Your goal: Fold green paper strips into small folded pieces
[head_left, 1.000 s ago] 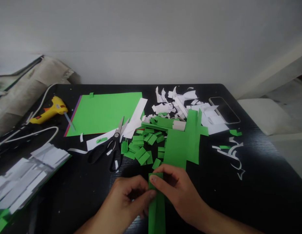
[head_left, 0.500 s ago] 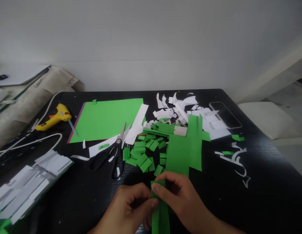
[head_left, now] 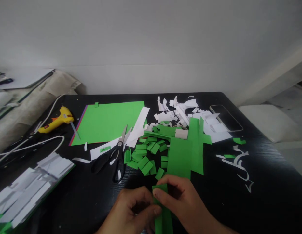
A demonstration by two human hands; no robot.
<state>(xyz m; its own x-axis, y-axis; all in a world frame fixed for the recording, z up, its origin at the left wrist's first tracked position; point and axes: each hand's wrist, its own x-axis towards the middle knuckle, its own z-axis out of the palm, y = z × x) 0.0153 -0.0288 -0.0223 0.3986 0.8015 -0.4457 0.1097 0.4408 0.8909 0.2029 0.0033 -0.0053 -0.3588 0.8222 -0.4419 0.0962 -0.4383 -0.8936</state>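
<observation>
A green paper strip [head_left: 165,221] with a lengthwise fold stands between my two hands at the near edge of the view. My right hand [head_left: 184,203] pinches its top end, thumb on the near face and fingers behind. Lower down, my left hand [head_left: 133,209] grips the strip's left edge between thumb and curled fingers. Just beyond lie larger green paper pieces [head_left: 179,156] and a heap of small folded green pieces [head_left: 143,162]. Black-handled scissors [head_left: 120,144] rest partly spread to the left of the heap.
A yellow glue gun [head_left: 59,120] with its cord lies at left, beside a green sheet [head_left: 107,120]. Stacked white paper pieces [head_left: 31,188] sit at near left. White scraps [head_left: 182,109] and a phone [head_left: 226,117] are at the back right, with curled trimmings [head_left: 236,162] nearer.
The whole scene sits slightly lower in the view. Both hands keep their hold on the green paper strip, with barely any shift.
</observation>
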